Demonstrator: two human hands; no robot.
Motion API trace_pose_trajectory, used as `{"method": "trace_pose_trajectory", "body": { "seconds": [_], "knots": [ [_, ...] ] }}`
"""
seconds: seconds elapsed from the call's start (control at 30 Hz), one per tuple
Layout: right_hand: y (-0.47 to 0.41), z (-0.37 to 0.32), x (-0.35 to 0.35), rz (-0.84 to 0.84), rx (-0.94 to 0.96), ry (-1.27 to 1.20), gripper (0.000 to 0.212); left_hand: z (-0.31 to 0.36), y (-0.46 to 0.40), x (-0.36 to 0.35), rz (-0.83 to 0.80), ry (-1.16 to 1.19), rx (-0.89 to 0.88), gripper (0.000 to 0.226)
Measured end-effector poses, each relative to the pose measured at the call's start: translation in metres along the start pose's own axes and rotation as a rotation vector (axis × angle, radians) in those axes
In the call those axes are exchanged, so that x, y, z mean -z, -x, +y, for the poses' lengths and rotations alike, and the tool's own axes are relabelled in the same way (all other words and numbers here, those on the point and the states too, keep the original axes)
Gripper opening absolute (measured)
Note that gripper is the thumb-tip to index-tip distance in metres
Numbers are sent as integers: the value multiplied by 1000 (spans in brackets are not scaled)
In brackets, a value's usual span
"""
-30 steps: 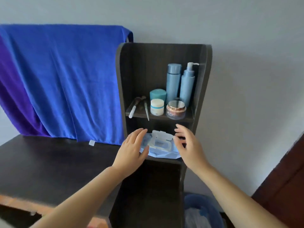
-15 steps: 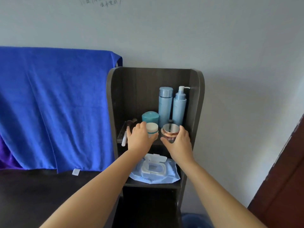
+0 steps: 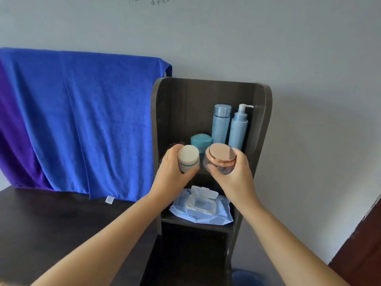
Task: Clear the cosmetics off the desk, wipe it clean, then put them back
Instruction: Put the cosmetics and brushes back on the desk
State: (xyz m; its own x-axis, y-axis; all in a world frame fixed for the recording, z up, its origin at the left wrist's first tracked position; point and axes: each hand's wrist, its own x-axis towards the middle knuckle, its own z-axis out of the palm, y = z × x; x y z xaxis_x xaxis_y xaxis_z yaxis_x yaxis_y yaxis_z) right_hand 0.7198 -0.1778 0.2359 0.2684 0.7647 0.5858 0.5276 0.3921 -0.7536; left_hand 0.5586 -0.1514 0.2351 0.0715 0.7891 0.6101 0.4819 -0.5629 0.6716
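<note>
A blue towel hangs at the far left over a support that is hidden beneath it. Its lower edge and a small white tag reach down to the dark surface, which is bare in front of it. A purple cloth shows behind the towel at the left edge.

To the right of the towel stands a dark shelf unit with curved side panels, set against the pale wall. The left hand is raised in front of the upper shelf and is closed around a small white jar with a teal band, thumb below and fingers behind, so the jar is off the shelf. Just behind it a teal jar sits on the shelf, partly covered by both held jars.

Beside it, the right hand grips a clear jar with a rose-gold lid, likewise lifted clear of the shelf; the two held jars are close together, and I cannot tell whether they touch. At the back of the shelf a tall light-blue bottle and a light-blue pump bottle stand upright side by side, near the right panel.

On the lower shelf, under both wrists, lies a pale blue pack of wet wipes with its white flip lid open. Something blue shows at the bottom edge beside the unit, and a dark red-brown panel fills the lower right corner.
</note>
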Motion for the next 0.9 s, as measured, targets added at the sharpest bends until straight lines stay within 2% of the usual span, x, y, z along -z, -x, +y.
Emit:
{"method": "trace_pose_trajectory", "body": {
  "seconds": [0.23, 0.43, 0.53, 0.67, 0.9],
  "knots": [
    [59, -21, -66, -274, 3, -178, 64, -61, 70, 82, 109, -28, 232, 50],
    [109, 10, -177, -444, -210, -233, 53, -175, 94, 115, 51, -106, 429, 49],
    [130, 45, -240, -394, -333, -138, 50, -238, 99, 106, -53, -115, 509, 45],
    [140, 81, -316, -287, -494, -5, 54, -315, 92, 90, -205, -114, 574, 52],
    [127, 132, -372, -61, -610, 214, 62, -393, 65, 58, -383, -100, 500, 55]
  ]
}}
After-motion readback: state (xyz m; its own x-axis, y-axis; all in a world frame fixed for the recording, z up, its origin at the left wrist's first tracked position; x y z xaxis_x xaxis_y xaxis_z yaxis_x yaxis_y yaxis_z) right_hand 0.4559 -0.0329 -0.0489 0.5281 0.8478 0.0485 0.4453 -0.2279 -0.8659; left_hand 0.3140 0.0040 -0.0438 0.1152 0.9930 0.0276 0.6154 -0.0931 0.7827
